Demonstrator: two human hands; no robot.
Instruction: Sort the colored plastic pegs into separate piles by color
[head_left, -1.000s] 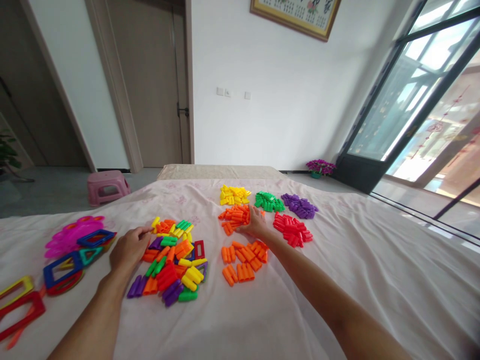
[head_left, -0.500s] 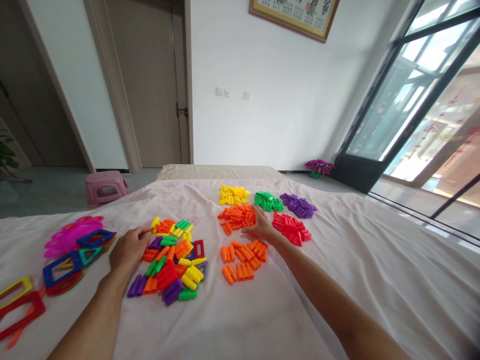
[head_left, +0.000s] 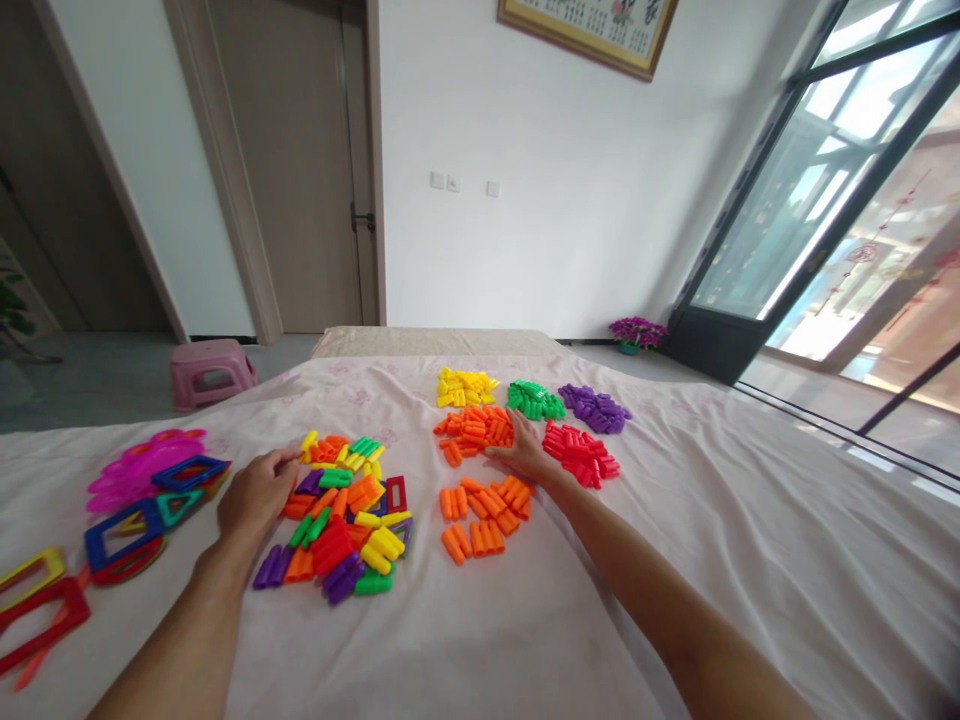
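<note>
My right hand (head_left: 519, 447) is open at the right edge of a pile of orange plastic tube pieces (head_left: 474, 428), thumb and fingers apart and touching the pile. More orange pieces (head_left: 487, 512) lie just in front of it. My left hand (head_left: 260, 490) rests at the left edge of a mixed heap of coloured pieces (head_left: 334, 540), its fingers stretched loosely toward a yellow piece (head_left: 308, 440). No piece shows in its grip. Red pieces (head_left: 581, 455) lie to the right of my right hand.
Behind lie piles of yellow (head_left: 466, 387), green (head_left: 536, 400) and purple pieces (head_left: 595, 408). At left are a magenta flower-shaped tray (head_left: 142, 470) and magnetic frame tiles (head_left: 124, 535). A creased pale cloth (head_left: 750, 520) covers the surface. A pink stool (head_left: 212, 373) stands beyond.
Both hands stay in nearly the same places, and the piles look unchanged. The whole view has shifted very slightly.
</note>
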